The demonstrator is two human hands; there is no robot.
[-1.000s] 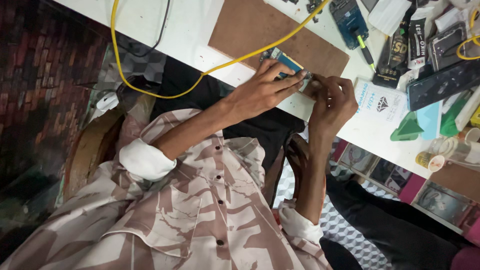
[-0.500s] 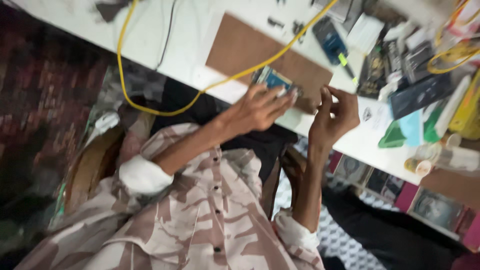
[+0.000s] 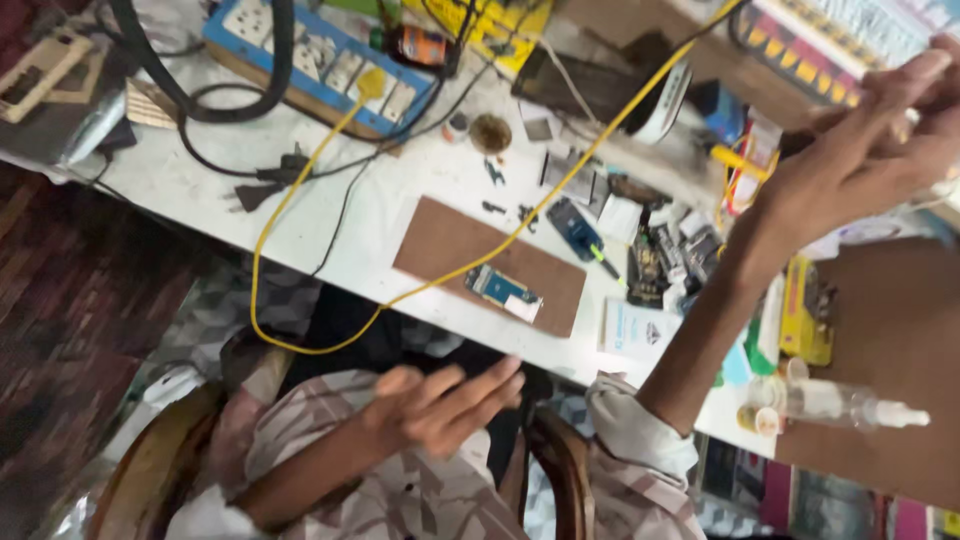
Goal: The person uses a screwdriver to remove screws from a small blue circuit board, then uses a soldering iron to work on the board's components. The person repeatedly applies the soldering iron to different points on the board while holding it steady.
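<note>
1. The small blue circuit board [image 3: 501, 288] lies flat on the brown mat [image 3: 455, 250], towards the mat's near right corner, near the front edge of the white tabletop [image 3: 400, 180]. Neither of my hands touches it.
2. A yellow cable [image 3: 252, 285] runs across the mat just beside the board, loops off the near edge of the tabletop and climbs away to the far right.
3. As I judge it, the board is set down and I am between handling steps: one hand is drawn back, the other is up and away from the work.
4. My left hand [image 3: 440, 405] hovers near me, above my lap and well short of the board; its fingers [image 3: 495, 385] are spread loosely wide and hold nothing.
5. My right hand [image 3: 865, 150] is raised at the far right, well apart from the board. Its fingers [image 3: 915, 75] lie close together, but it is too blurred to tell whether they pinch anything.
6. Going back to the board would call for clearing the cable and gripping the board by its edges.
7. Further out: a blue power strip [image 3: 320, 55] at the far left, a clear spray bottle [image 3: 840, 400] at the near right.
</note>
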